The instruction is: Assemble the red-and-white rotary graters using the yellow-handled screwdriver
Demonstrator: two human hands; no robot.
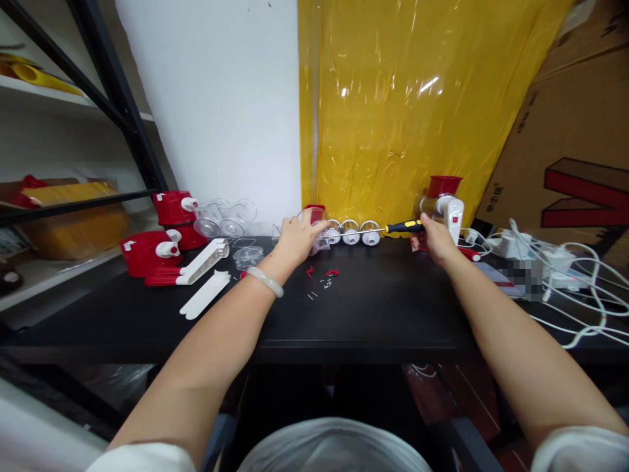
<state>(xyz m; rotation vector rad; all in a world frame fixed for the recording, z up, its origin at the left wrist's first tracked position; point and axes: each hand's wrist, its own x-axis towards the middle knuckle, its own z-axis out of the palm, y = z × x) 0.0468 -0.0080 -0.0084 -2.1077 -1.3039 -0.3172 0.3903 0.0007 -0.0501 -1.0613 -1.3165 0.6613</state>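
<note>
My right hand [436, 241] is closed around the black and yellow handle of a screwdriver [403, 227]. The screwdriver lies level, its thin metal shaft pointing left, the tip end close to my left fingertips. My left hand [297, 235], with a pale bangle at the wrist, reaches over clear plastic parts [322, 244] at the back of the table. Its fingers are spread and stretched to the right; the palm side is hidden. Right of it stand several clear round parts with silvery-white centres [350, 233]. Small red pieces [332, 272] and tiny screws [326, 284] lie in front.
On the left are red housings [147, 254], white handle shells [204, 296] and clear cups [230, 219]. A white and red appliance [452, 216] stands behind my right hand. White cables [597, 295] and a power strip tangle at the right. A black rack [105, 78] borders the left.
</note>
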